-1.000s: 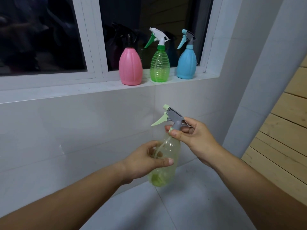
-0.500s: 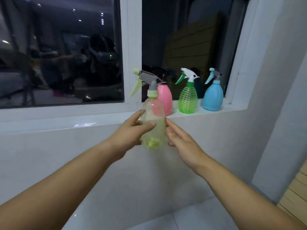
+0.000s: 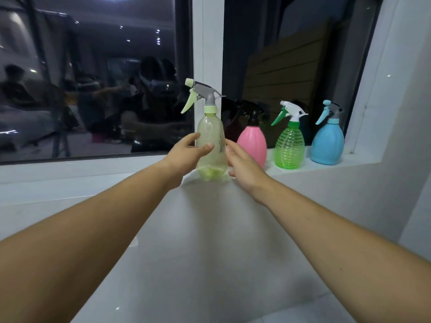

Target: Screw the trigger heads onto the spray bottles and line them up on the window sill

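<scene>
A pale yellow clear spray bottle [image 3: 213, 138] with a grey and light-green trigger head [image 3: 202, 94] stands upright on the white window sill [image 3: 93, 171]. My left hand [image 3: 189, 152] wraps around its left side, thumb across the front. My right hand [image 3: 242, 162] lies flat against the bottle's right side with fingers extended. To the right along the sill stand a pink bottle [image 3: 253, 145] with a black head, a green ribbed bottle [image 3: 289, 148] with a white and green head, and a blue bottle [image 3: 327, 143] with a grey and blue head.
A white window post [image 3: 207, 43] rises behind the yellow bottle. Dark glass [image 3: 93, 78] reflects a room. A white tiled wall [image 3: 210, 241] drops below the sill, and the white window reveal [image 3: 382, 101] closes the sill at the right.
The yellow bottle went from chest height up to the sill and now stands left of the pink bottle. My right hand left the trigger head and rests open at the bottle's side.
</scene>
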`<state>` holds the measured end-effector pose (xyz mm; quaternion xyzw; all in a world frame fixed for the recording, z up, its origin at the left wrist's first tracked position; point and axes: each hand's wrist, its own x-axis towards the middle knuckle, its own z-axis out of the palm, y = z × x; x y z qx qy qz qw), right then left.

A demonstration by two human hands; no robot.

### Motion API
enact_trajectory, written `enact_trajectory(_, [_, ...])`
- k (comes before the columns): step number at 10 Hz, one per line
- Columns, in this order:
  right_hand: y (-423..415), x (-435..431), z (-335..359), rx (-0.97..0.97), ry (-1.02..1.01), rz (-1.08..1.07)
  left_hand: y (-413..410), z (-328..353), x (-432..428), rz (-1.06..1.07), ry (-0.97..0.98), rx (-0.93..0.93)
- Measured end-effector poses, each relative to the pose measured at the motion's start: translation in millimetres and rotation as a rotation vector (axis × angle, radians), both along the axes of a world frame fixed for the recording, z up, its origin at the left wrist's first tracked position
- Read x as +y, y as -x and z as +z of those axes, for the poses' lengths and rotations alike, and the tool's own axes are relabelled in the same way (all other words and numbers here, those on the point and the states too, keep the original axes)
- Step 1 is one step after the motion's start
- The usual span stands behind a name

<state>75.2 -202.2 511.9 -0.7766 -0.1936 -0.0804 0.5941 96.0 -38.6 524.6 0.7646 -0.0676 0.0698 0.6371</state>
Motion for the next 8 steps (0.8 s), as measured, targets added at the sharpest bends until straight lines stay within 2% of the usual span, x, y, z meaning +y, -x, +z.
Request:
enact_trajectory(5, [-34.2, 3.7, -23.5, -0.030, 0.049, -0.002, -33.1, -18.5, -1.4, -0.028, -0.019, -0.019])
enact_trajectory(7, [-32.0, -1.3, -27.3, -0.035, 0.115, -0.059, -25.4, -21.5, -2.8, -0.013, -0.047, -0.002])
enact_trajectory(8, [-21.7, -11.6, -24.0, -0.026, 0.088, -0.140, -11.1, -19.6, -2.7, 0.071, -0.098, -0.020])
